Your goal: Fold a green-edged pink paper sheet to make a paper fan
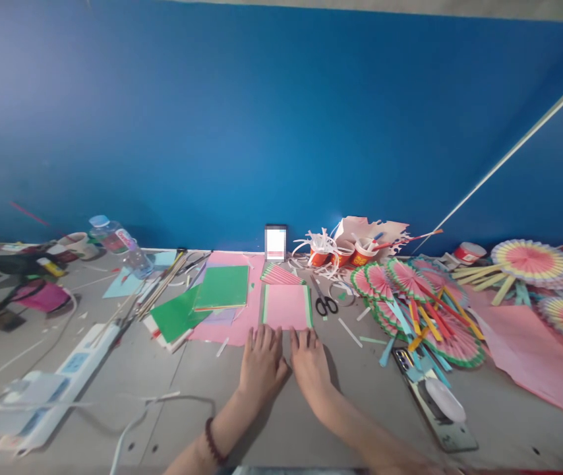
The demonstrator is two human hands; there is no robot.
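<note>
Both hands rest at the near edge of a pink square sheet point(286, 306) with green strips along its sides. My left hand point(263, 359) has its fingertips on the sheet's lower left edge, fingers stretched forward. At the lower right edge lie the fingertips of my right hand point(308, 359), palm down. Just beyond the sheet is a pleated pink and green paper piece point(281, 274). Black-handled scissors point(326, 305) lie to the right. On the left, green paper sheets point(222, 287) are stacked over larger pink paper point(256, 264).
Paper fans point(410, 279) and a phone point(447, 422) lie on the right. Red cups point(365, 253) with paper strips stand at the back. On the left are a power strip point(71, 369), thin sticks point(163, 285) and a bottle point(118, 241). A blue wall point(262, 119) rises behind.
</note>
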